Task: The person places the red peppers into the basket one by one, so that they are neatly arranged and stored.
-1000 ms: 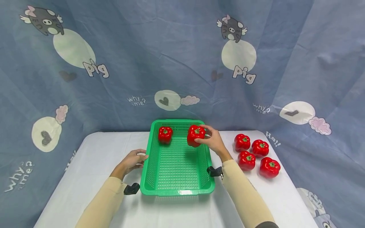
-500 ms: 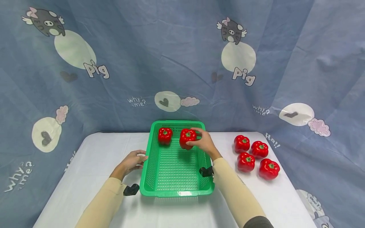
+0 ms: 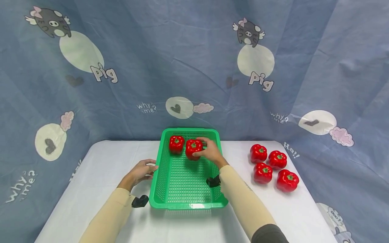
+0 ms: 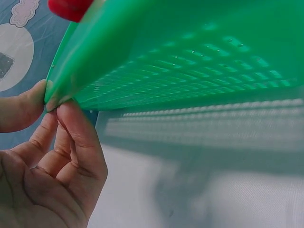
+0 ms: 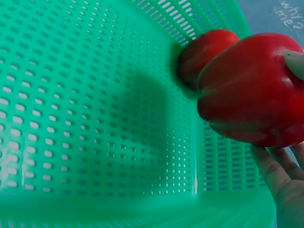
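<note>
A green perforated plastic basket (image 3: 189,205) stands in the middle of the table. My left hand (image 3: 140,172) pinches its left rim between thumb and fingers, as the left wrist view shows up close. Over the back part of the basket, my right hand (image 3: 211,152) holds a red bell pepper (image 3: 193,148) by its sides, stem up. In the right wrist view this held pepper (image 5: 254,90) is above the basket floor, a shadow beneath it. Another red bell pepper (image 3: 176,144) sits in the back left corner of the basket, just left of the held one.
Several more red bell peppers (image 3: 263,172) stand in a cluster on the white table (image 3: 115,152), right of the basket. A blue patterned cloth (image 3: 194,67) hangs behind the table and down along its sides.
My right hand has carried the held pepper leftward and slightly nearer to me, bringing it close to the pepper in the corner. The left hand has kept its place on the rim.
</note>
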The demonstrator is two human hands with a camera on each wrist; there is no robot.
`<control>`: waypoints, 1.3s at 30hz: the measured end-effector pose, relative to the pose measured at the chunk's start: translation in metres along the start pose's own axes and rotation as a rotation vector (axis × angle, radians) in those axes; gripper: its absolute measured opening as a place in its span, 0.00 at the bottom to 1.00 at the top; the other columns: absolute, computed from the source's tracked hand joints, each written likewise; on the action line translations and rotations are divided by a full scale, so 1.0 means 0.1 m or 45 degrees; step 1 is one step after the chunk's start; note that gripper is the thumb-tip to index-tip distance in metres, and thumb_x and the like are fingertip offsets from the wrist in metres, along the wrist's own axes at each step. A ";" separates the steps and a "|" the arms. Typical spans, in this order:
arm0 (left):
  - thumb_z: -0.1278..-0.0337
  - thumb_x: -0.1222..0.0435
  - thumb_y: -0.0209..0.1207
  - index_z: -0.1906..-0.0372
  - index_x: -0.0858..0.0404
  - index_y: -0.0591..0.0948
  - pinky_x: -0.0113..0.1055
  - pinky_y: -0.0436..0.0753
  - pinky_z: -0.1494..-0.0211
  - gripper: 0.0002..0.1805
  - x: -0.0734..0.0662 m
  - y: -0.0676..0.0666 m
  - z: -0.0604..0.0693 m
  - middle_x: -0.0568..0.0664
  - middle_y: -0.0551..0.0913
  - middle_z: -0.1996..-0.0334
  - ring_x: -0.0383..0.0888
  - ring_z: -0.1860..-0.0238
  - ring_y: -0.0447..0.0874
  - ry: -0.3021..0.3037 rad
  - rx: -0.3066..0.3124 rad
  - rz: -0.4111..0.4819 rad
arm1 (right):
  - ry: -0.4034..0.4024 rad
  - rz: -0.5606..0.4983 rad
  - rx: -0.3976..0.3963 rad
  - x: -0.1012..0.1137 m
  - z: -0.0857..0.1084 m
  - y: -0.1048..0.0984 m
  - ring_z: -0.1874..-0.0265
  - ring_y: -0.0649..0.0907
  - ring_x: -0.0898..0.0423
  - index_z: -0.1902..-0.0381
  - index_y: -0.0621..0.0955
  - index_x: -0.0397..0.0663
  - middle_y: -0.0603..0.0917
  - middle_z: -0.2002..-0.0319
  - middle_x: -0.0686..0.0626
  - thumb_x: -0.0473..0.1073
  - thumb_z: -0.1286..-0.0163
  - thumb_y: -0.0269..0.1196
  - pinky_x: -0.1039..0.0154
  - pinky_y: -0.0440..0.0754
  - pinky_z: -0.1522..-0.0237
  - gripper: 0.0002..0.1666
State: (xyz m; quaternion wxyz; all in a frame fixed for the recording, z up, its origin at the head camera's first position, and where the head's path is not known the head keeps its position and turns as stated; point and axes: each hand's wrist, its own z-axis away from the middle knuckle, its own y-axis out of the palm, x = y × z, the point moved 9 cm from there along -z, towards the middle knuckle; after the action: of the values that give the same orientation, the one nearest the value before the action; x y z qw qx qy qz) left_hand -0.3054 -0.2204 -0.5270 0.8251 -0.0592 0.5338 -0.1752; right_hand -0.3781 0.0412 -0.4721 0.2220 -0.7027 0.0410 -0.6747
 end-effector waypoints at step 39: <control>0.34 0.67 0.54 0.39 0.71 0.69 0.35 0.80 0.65 0.22 0.01 -0.01 0.00 0.50 0.81 0.69 0.42 0.70 0.78 -0.011 0.000 0.021 | 0.060 0.004 0.101 -0.18 -0.11 0.77 0.45 0.78 0.44 0.38 0.74 0.45 0.74 0.39 0.44 0.37 0.50 0.76 0.56 0.81 0.55 0.41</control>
State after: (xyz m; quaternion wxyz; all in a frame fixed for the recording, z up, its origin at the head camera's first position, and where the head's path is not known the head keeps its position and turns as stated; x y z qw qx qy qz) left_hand -0.3050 -0.2217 -0.5281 0.8289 -0.0558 0.5306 -0.1682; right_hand -0.3714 -0.0241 -0.5172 0.2496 -0.6773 0.0205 -0.6918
